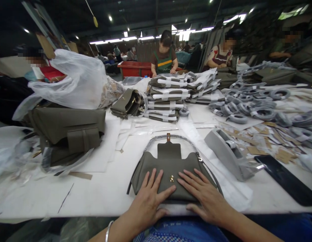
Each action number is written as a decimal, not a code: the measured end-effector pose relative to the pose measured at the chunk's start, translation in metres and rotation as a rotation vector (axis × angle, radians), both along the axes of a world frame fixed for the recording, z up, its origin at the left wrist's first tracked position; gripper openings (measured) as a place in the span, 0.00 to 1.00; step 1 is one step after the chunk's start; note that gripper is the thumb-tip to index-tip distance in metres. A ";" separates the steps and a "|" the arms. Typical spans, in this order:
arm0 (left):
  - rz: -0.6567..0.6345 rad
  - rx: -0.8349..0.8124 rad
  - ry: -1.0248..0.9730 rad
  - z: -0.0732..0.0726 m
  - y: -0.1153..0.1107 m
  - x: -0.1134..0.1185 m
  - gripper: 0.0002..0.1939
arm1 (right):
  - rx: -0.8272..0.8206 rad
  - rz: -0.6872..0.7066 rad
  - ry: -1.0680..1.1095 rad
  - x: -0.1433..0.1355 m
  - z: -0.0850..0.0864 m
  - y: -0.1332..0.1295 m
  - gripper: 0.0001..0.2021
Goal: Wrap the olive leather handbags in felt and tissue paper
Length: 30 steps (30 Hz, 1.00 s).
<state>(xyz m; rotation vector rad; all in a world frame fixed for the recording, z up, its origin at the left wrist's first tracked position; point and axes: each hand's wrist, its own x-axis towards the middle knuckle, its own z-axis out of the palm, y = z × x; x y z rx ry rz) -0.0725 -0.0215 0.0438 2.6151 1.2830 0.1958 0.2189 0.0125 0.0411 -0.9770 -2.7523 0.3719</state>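
Observation:
A dark olive handbag lies flat on the white table in front of me, its flap turned up and away and its wrapped strap arching behind it. On the left half of the bag's front rests my left hand, fingers stretched out. My right hand is spread over the right half, its thumb near the bag's lower edge. Between my fingertips shows a small gold clasp. Neither hand grips anything. The underside of the bag is hidden.
To the left stands a larger olive bag near clear plastic sheeting. Stacked wrapped bags are behind. At right are a grey tape dispenser, a black phone, wrapped strap coils and cardboard scraps. Several people work beyond.

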 end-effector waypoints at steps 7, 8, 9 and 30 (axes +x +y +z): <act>-0.013 0.037 -0.023 -0.013 -0.001 0.006 0.55 | -0.081 -0.116 0.032 -0.037 0.022 0.029 0.19; -0.011 0.046 -0.037 -0.015 -0.002 0.004 0.52 | -0.081 -0.084 0.029 -0.043 0.023 0.035 0.18; -0.012 0.054 -0.055 -0.016 -0.002 0.003 0.50 | -0.083 -0.029 0.019 -0.049 0.024 0.042 0.19; 0.020 0.256 -0.152 -0.022 -0.003 -0.001 0.37 | -0.010 0.473 0.014 -0.210 0.072 0.115 0.12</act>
